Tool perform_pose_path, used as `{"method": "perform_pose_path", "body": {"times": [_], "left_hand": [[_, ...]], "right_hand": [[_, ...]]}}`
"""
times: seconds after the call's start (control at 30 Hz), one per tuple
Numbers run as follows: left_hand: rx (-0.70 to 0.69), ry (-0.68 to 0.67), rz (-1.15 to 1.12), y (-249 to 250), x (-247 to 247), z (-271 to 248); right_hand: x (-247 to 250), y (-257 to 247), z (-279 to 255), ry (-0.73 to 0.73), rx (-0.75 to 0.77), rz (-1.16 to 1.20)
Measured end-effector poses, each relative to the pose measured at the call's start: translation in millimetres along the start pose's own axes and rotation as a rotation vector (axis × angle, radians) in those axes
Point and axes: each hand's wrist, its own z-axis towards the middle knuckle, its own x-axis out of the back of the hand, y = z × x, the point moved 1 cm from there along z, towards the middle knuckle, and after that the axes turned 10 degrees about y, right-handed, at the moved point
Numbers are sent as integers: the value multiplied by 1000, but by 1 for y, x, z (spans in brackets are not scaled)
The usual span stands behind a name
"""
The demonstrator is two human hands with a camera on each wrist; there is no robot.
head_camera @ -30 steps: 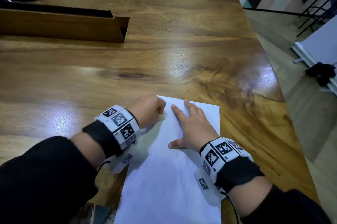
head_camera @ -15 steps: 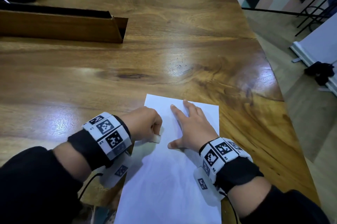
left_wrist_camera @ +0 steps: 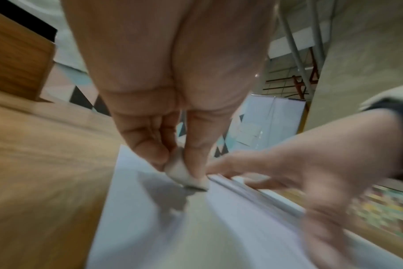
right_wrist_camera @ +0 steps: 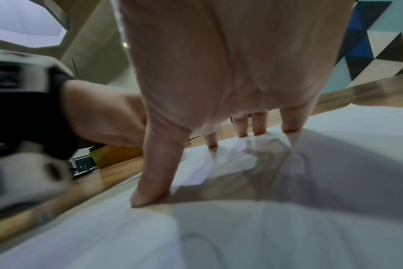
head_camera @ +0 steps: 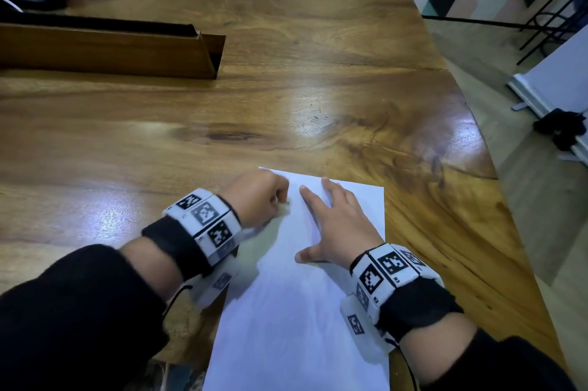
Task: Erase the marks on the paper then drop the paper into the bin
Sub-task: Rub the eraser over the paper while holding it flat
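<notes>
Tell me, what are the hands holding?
Left hand pinches a small white eraser by its upper sides. Right hand only presses flat on the white paper sheet.

We record a glossy brown varnished wooden table [head_camera: 286,97] with visible grain, bearing a smooth, matt white paper sheet [head_camera: 296,311]. We note a small whitish matt rubber eraser [left_wrist_camera: 184,172] and black cloth sleeves [head_camera: 73,311].

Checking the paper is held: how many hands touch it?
1: the right hand lies flat on the paper; the left hand pinches an eraser that touches it.
</notes>
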Motion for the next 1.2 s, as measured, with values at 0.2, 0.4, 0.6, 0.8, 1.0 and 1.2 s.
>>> {"method": "perform_pose_path", "body": {"times": [0.2, 0.4, 0.6, 0.8, 1.0, 1.2], "left_hand": [[-34, -6, 8, -3, -6, -18], [62, 31, -29, -2, 3, -10], [33, -116, 0, -3, -1, -26], [98, 24, 3, -2, 7, -11], [45, -107, 7, -1, 0, -37], [136, 138, -49, -5, 0, -10]], "right_hand": [[0, 0, 0, 3, -4, 9], [1, 0, 0, 1, -5, 11], [1, 0, 1, -6, -5, 5], [0, 0, 0, 4, -8, 9], [0, 0, 0, -2, -3, 5], [0, 0, 0, -2, -7, 11]]}}
